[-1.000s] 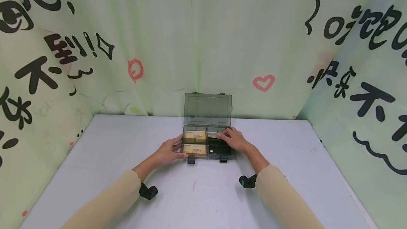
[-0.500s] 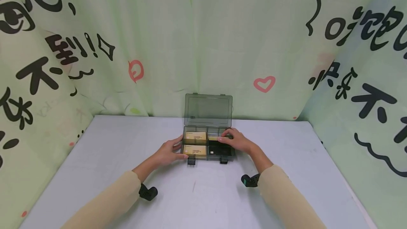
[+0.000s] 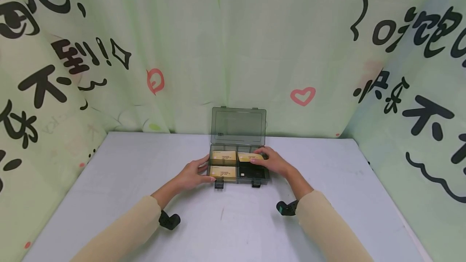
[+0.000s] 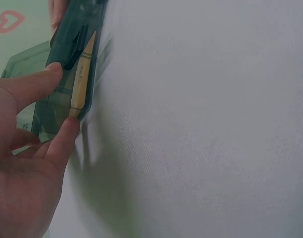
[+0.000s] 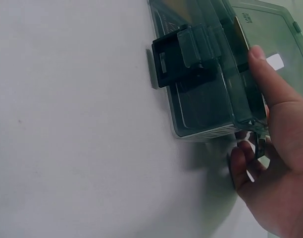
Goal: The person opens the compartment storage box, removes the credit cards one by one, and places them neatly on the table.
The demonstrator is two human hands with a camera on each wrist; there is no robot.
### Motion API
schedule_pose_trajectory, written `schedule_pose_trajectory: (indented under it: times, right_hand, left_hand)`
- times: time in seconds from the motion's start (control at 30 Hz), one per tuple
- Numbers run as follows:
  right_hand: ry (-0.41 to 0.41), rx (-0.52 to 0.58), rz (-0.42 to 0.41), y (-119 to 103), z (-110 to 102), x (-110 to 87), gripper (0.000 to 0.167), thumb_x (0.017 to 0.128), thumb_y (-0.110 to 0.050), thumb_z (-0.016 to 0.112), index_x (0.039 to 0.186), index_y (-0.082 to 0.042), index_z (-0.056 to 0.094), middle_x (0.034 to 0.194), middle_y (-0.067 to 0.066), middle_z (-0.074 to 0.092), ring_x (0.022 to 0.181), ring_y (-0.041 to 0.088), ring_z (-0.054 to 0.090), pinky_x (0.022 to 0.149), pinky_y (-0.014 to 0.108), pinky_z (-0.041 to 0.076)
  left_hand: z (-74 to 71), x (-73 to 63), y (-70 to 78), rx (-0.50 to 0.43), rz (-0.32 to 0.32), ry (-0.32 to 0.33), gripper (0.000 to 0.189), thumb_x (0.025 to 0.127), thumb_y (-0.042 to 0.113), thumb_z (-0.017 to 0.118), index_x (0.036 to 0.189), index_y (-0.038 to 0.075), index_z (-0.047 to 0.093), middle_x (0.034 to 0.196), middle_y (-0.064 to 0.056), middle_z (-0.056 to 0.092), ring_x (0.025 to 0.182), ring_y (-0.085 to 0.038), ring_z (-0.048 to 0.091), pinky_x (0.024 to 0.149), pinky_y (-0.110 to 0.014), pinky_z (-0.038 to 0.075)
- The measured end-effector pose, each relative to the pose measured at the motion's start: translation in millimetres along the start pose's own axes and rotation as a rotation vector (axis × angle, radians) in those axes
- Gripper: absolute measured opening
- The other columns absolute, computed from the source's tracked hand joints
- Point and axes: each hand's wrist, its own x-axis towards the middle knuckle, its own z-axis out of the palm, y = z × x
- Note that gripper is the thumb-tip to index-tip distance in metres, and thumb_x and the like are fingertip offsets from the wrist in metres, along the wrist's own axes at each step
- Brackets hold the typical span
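Note:
A grey-green see-through plastic storage box (image 3: pixel 240 180) lies on the table, its lid (image 3: pixel 238 125) raised at the back. Yellow cards fill two left compartments: rear cards (image 3: pixel 223 155) and front cards (image 3: pixel 223 171). The front right compartment looks black inside (image 3: pixel 251 172). My left hand (image 3: pixel 191 173) grips the box's front left corner, thumb at the front and fingers along the side. At the rear right compartment, my right hand (image 3: pixel 273 161) pinches a yellow card (image 3: pixel 246 157) by its right end, between thumb and fingers. In the right wrist view, the thumb (image 5: pixel 263 64) reaches over the box's edge.
Two black latches hang at the box's front, a left latch (image 3: pixel 219 183) and a right latch (image 3: pixel 256 183). A white cloth (image 3: pixel 233 221) covers the table. Pale green curtains (image 3: pixel 225 51) with black writing close in the back and sides. Each wrist wears a small black device.
The yellow card in the rear right compartment shows more of its face now, after looking like a thin strip. My right hand has shifted slightly right; the left hand keeps its grip.

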Motion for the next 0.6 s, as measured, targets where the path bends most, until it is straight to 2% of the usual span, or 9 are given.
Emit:
schedule_pose_trajectory:
  times: [0.27, 0.43, 0.6]
  right_hand:
    - [0.138, -0.037, -0.084, 4.2, 4.3, -1.5, 0.047, 0.088, -0.040, 0.069, 0.123, -0.010, 0.061, 0.143, 0.017, 0.046, 0.128, 0.035, 0.045, 0.110, 0.055, 0.035]
    - [0.180, -0.035, -0.112, 5.2, 2.9, -4.0, 0.042, 0.088, -0.038, 0.070, 0.119, -0.010, 0.063, 0.137, 0.017, 0.050, 0.111, 0.032, 0.053, 0.096, 0.048, 0.046]
    - [0.193, -0.008, -0.111, 4.6, 0.7, -9.3, 0.040, 0.088, -0.035, 0.070, 0.119, -0.010, 0.062, 0.137, 0.017, 0.048, 0.108, 0.032, 0.056, 0.089, 0.042, 0.050]
  left_hand:
    - [0.7, -0.9, 1.2, 0.002, 0.005, 0.004, 0.090, 0.082, 0.023, 0.078, 0.154, 0.012, 0.026, 0.158, -0.011, 0.029, 0.139, -0.030, 0.041, 0.110, -0.043, 0.039]
    - [1.0, -0.8, -0.1, 0.009, 0.009, 0.008, 0.090, 0.082, 0.024, 0.078, 0.154, 0.012, 0.026, 0.158, -0.012, 0.029, 0.139, -0.030, 0.041, 0.110, -0.044, 0.039]
    - [1.0, -0.1, -0.4, 0.016, 0.007, 0.014, 0.090, 0.081, 0.024, 0.078, 0.154, 0.013, 0.025, 0.158, -0.012, 0.029, 0.139, -0.030, 0.041, 0.111, -0.044, 0.038]
